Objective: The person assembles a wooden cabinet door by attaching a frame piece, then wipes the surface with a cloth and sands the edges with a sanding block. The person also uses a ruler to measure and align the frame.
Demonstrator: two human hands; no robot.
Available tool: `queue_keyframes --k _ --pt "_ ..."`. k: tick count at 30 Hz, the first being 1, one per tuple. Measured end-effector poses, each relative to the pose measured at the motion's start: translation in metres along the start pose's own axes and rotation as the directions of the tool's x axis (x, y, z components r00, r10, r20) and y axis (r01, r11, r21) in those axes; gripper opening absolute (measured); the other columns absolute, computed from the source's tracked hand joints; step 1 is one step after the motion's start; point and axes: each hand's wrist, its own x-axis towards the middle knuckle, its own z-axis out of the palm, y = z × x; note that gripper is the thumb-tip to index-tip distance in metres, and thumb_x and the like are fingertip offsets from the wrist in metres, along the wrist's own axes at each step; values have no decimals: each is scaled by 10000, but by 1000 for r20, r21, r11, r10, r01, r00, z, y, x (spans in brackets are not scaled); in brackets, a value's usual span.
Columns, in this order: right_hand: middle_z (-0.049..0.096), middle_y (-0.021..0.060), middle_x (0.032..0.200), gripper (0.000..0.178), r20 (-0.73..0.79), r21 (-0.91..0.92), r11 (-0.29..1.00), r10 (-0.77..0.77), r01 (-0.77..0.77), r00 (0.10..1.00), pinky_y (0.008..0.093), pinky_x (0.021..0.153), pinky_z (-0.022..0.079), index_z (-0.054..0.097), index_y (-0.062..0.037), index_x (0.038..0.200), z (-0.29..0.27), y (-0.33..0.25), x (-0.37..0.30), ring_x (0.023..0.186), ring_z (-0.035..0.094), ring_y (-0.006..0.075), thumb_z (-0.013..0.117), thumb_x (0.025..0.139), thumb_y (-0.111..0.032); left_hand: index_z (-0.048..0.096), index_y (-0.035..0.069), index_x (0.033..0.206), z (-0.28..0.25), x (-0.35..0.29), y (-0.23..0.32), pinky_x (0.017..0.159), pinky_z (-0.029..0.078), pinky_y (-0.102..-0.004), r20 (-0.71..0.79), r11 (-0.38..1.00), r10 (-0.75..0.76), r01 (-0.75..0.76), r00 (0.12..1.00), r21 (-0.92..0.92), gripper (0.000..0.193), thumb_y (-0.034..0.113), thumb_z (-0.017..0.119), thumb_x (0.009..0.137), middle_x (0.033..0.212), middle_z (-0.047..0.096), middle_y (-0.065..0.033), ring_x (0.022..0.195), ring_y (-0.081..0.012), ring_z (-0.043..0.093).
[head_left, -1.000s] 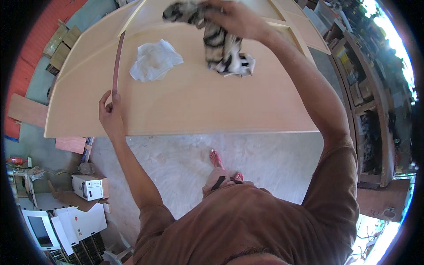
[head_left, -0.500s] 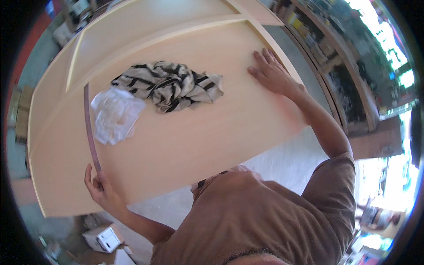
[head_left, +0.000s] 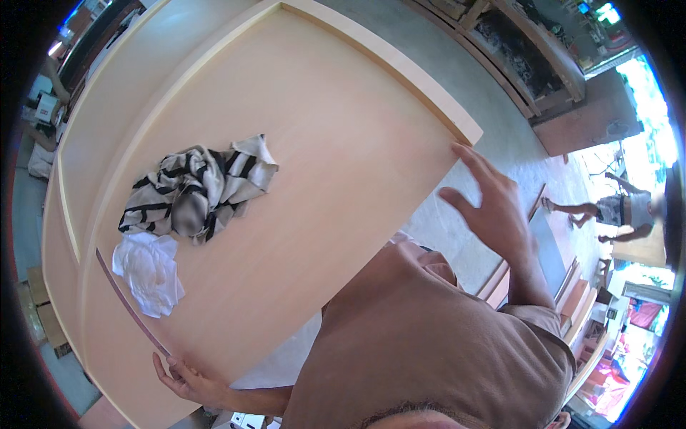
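Observation:
A large pale wooden panel (head_left: pixel 321 164) with raised edge strips lies in front of me. My left hand (head_left: pixel 184 380) is at its near left part, thumb and fingers closed on the near end of a thin, flat purplish-brown strip (head_left: pixel 128 304). The strip lies along the panel beside a crumpled white cloth (head_left: pixel 148 273). Beyond the white cloth is a bunched black-and-beige patterned cloth (head_left: pixel 246 171). At the panel's near right corner, my right hand (head_left: pixel 493 207) is open, thumb spread, with its fingertips by the end of the raised edge (head_left: pixel 468 132).
Wooden shelving (head_left: pixel 529 64) stands at the far right beside a brown board (head_left: pixel 589 114). Another person (head_left: pixel 625 211) is on the right, away from the panel. Cardboard boxes (head_left: pixel 50 318) sit on the floor at the left.
My view has turned to the right. My right hand has come off the panel's surface and moved nearer, to its right corner. My left hand still holds the strip's end.

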Motion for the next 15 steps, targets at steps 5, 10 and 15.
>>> queue_keyframes --k 5,10,15 --pt "736 223 1132 483 -85 125 931 354 -343 931 443 911 569 665 -19 1276 -21 89 -11 1075 723 315 725 953 -374 595 74 1379 8 -4 13 594 318 -222 -14 998 62 -62 998 -14 437 276 686 1003 848 522 0 710 -51 429" --pt "761 146 960 456 12 153 891 432 -428 902 332 798 538 691 -18 1226 15 206 3 893 705 187 676 987 -407 561 46 1398 35 -32 39 655 387 -270 54 978 208 -206 977 -29 464 259 685 1004 911 581 -36 765 -88 474" --pt "767 191 947 529 148 157 878 432 -452 890 400 825 559 715 -16 1175 69 352 3 921 745 301 687 945 -491 549 36 1400 89 -90 94 651 373 -243 211 930 352 -367 912 33 469 190 703 985 823 569 -5 735 -77 471"
